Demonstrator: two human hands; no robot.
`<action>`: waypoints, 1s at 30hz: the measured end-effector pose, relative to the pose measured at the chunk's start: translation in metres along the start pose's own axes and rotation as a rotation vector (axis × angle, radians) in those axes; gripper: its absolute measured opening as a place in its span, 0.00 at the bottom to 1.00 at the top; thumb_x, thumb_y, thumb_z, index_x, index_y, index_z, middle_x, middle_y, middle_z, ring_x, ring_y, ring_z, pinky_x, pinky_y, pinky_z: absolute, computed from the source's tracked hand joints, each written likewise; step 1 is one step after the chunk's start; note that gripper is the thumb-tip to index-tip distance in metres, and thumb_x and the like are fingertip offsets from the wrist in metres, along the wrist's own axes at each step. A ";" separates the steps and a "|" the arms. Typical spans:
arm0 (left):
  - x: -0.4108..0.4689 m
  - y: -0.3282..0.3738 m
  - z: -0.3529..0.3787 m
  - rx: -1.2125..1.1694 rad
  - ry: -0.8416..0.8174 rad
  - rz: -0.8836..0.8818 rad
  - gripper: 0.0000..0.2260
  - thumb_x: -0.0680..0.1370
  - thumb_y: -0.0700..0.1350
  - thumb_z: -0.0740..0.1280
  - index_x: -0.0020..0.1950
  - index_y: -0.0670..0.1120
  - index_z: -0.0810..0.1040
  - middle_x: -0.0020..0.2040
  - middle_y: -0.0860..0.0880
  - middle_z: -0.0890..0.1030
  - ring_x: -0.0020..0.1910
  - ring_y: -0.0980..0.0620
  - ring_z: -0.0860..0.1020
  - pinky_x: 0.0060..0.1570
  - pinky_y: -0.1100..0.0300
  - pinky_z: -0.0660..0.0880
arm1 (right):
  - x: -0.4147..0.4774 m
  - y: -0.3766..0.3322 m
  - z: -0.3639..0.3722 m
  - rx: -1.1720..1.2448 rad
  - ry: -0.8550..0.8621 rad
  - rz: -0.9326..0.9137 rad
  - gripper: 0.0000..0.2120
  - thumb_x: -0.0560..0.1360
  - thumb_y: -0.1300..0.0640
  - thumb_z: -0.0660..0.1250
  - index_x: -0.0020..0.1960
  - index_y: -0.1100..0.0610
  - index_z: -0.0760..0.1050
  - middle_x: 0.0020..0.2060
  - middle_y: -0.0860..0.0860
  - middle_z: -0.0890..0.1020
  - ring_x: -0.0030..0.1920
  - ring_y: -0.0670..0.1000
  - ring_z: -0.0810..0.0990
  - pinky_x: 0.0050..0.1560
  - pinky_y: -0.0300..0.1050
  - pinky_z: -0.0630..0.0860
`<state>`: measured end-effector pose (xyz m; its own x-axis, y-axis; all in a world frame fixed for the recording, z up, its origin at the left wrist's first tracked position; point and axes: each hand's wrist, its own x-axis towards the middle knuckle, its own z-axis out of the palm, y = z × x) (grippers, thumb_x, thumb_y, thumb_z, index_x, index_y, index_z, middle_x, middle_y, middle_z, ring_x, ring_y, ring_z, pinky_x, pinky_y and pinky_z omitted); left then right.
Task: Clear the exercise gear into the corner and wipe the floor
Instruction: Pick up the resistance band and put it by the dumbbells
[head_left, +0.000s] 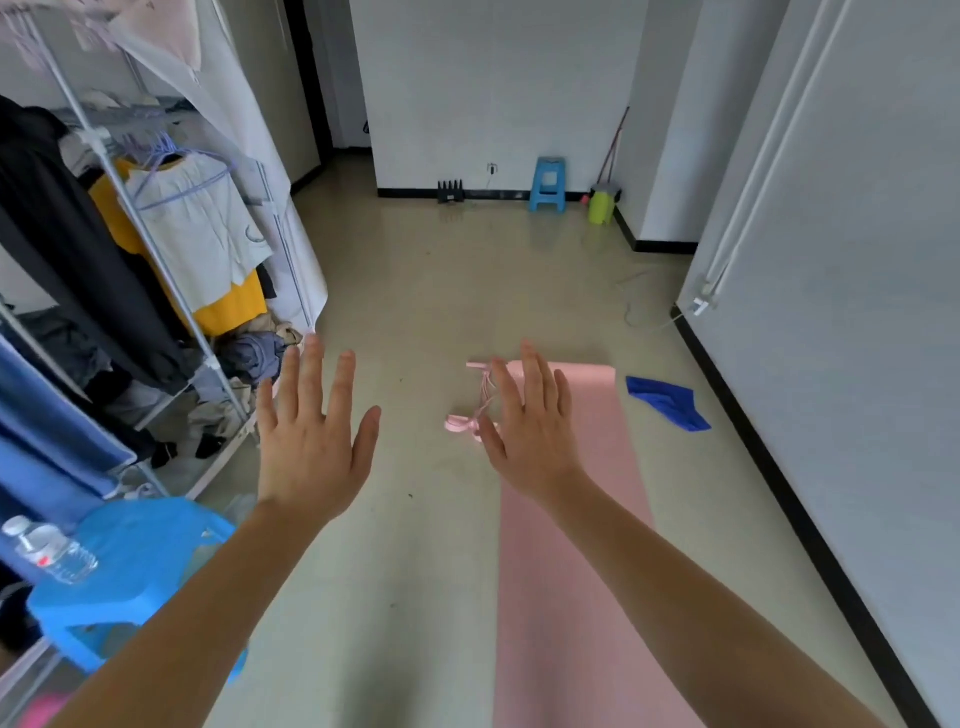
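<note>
A pink exercise mat (566, 571) lies unrolled on the floor, running from the bottom edge toward the room's middle. A pink skipping rope (467, 415) is bundled at the mat's far left corner, partly hidden by my right hand. A blue cloth (667, 402) lies crumpled on the floor to the right of the mat, near the wall. My left hand (311, 431) is held out over bare floor, fingers spread, holding nothing. My right hand (530, 426) hovers above the mat's far end and the rope, also spread and empty.
A clothes rack (156, 249) full of garments lines the left side. A blue stool (135, 571) with a water bottle (49, 548) stands at the lower left. At the far wall are another blue stool (548, 184), a green container (602, 207) and a broom (615, 143). A cable (644, 317) trails by the right wall.
</note>
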<state>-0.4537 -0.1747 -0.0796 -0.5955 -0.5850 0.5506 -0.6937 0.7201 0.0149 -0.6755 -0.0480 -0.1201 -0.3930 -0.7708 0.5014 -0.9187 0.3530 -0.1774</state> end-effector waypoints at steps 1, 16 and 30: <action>0.016 -0.021 0.018 0.001 -0.006 0.000 0.29 0.81 0.57 0.51 0.79 0.43 0.57 0.79 0.37 0.53 0.78 0.36 0.53 0.72 0.36 0.55 | 0.022 -0.006 0.021 -0.006 -0.002 -0.009 0.32 0.78 0.45 0.61 0.79 0.55 0.58 0.78 0.64 0.55 0.77 0.65 0.59 0.74 0.65 0.58; 0.327 -0.178 0.245 -0.013 -0.203 0.260 0.29 0.82 0.57 0.49 0.79 0.42 0.56 0.78 0.36 0.55 0.76 0.34 0.55 0.71 0.35 0.57 | 0.284 0.030 0.188 -0.265 -0.107 0.281 0.34 0.78 0.46 0.64 0.79 0.57 0.58 0.78 0.65 0.56 0.75 0.66 0.61 0.72 0.66 0.60; 0.639 -0.124 0.496 -0.053 -0.289 0.401 0.31 0.81 0.58 0.47 0.79 0.42 0.55 0.79 0.37 0.54 0.77 0.36 0.56 0.70 0.35 0.60 | 0.534 0.212 0.364 -0.218 -0.206 0.641 0.36 0.78 0.46 0.64 0.80 0.55 0.54 0.79 0.63 0.55 0.77 0.64 0.59 0.73 0.65 0.58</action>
<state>-0.9492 -0.8233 -0.1435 -0.9044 -0.3322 0.2677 -0.3700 0.9232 -0.1042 -1.0944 -0.5773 -0.1980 -0.8731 -0.4527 0.1812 -0.4834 0.8524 -0.1994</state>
